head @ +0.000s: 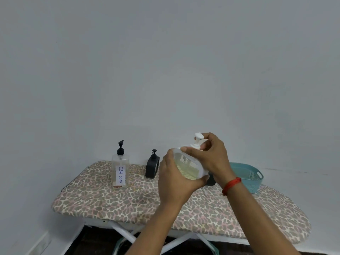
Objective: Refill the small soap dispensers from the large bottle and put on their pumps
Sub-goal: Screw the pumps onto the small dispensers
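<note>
Above the middle of the ironing board (128, 203), which serves as our surface, we hold the large bottle (187, 167) lifted and tilted, its pale yellow soap pooled toward the low side. Our left hand (176, 181) is wrapped around the body from underneath to steady the weight, fingers closed against the clear plastic. Our right hand (207, 155) curls over the top, thumb and fingertips pinched at the neck below the white pump (197, 139); we judge this grip is for twisting the pump loose so the soap can be poured.

At nine o'clock from the bottle stands the tall clear dispenser (120, 171) labelled DISH SOAP, nearly empty, black pump seated. Between it and our hands sits the small black dispenser (152, 167), also wearing its pump. Both wait upright near the far edge, within easy reach. At three o'clock, partly behind our right wrist, rests a teal basket (248, 178).
</note>
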